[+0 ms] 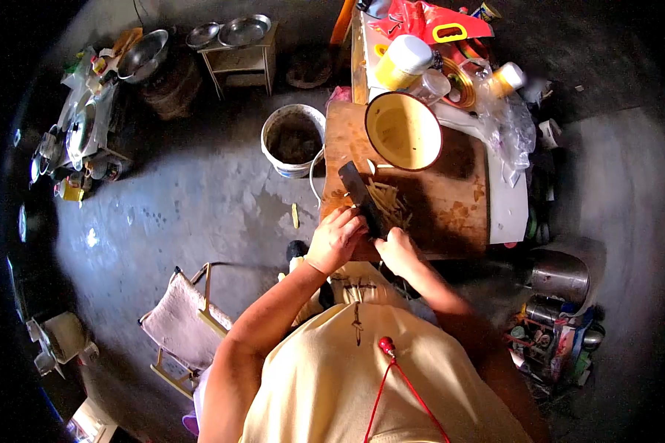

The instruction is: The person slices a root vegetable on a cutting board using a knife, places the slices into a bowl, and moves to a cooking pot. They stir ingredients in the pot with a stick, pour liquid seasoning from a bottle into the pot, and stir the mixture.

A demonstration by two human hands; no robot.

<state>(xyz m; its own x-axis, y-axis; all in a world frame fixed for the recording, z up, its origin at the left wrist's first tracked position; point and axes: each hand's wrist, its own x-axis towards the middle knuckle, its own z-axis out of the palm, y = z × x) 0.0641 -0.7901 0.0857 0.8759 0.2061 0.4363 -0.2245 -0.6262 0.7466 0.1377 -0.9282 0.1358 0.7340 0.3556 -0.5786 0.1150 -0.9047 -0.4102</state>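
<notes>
I see the knife (pixel 359 193) on the cutting board (pixel 458 188), its dark blade slanting away between my two hands. My right hand (pixel 398 252) is closed on its handle; my left hand (pixel 339 234) is bunched just beside the blade, at the board's near left edge, and I cannot tell whether its fingers grip anything. The hands are near each other but apart. Pale cut strips (pixel 386 201) lie in a loose pile against the blade's right side, beyond my right hand.

Farther beyond both hands, a yellow enamel bowl (pixel 404 131) with a dark rim sits at the board's far side. Past it, on the table (pixel 509 210), I make out a white-lidded jar (pixel 405 62), a red plastic bag (pixel 415 20) and a crumpled clear bag (pixel 515 129). A white bucket (pixel 294 170) stands on the floor (pixel 222 196), beyond and left of my left hand.
</notes>
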